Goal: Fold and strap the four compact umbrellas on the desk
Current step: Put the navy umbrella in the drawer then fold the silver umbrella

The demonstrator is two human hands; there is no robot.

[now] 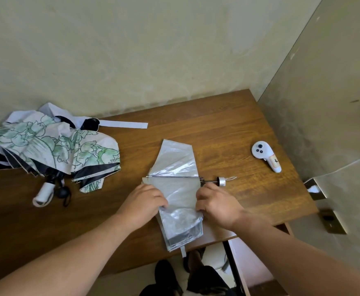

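Note:
A silver compact umbrella (178, 167) lies collapsed on the wooden desk (234, 129), its canopy spread in flat panels and its silver handle (221, 181) pointing right. My left hand (145, 201) pinches the fabric's left edge. My right hand (215, 202) pinches the right edge near the shaft. A white umbrella with green flower print (53, 146) lies crumpled at the left, its white handle (44, 192) toward me and its white strap (123, 124) stretched out on the desk.
A white handheld controller (265, 155) rests at the desk's right side. Walls close in behind and to the right, with a white cable (343, 166) along the right wall. The desk's near edge runs below the silver umbrella, which overhangs it.

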